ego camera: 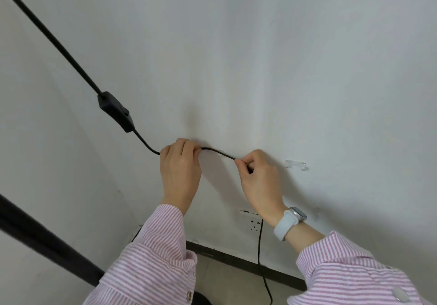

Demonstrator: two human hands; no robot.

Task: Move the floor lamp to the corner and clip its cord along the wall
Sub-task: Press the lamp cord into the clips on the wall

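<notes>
— White painted wall [272, 56] fills most of the view, meeting a second wall at a corner on the left, with a dark skirting board [238, 261] along the floor. Where is the cord?

— Black cord [218, 153] runs down from the upper left, through an inline switch [115, 111], then level across the wall between both hands.

— How do the hands stand?

— Left hand [181, 169] is closed around the cord, fingers curled over it against the wall. Right hand [260, 177] pinches the cord between thumb and fingertips, a white watch [289, 222] on that wrist. Both sleeves are pink-striped.

— Any clips?

— One clear clip [295, 164] sits on the wall just right of the right hand, with no cord in it. Something pale shows behind the cord between the hands; I cannot tell whether it is a clip.

— Below?

— A white socket [251, 222] low on the wall, and cord hanging past it to the floor.
</notes>
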